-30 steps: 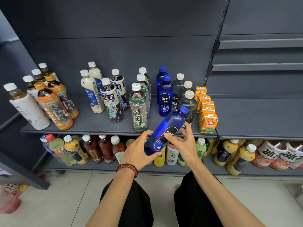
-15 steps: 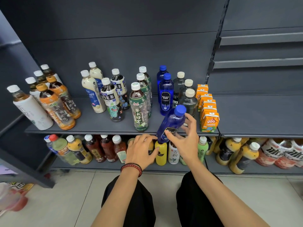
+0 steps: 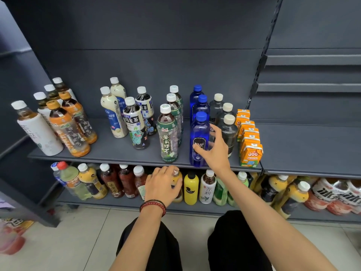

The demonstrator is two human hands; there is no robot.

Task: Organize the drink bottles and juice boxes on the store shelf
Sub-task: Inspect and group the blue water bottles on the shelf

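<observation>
blue bottle [image 3: 199,137] stands upright at shelf [image 3: 113,152] front. i judge it heavy, stiff, slick: take the labelled waist. right hand [image 3: 216,153] at its 4 o'clock, fingers splayed, thumb touching; left hand [image 3: 162,184] at 7 o'clock, grip unclear.

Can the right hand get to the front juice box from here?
Probably yes. The right hand is at the front blue bottle, and the front juice box stands at the shelf edge further right with nothing in front of it; the dark bottle between stands slightly further back.
</observation>
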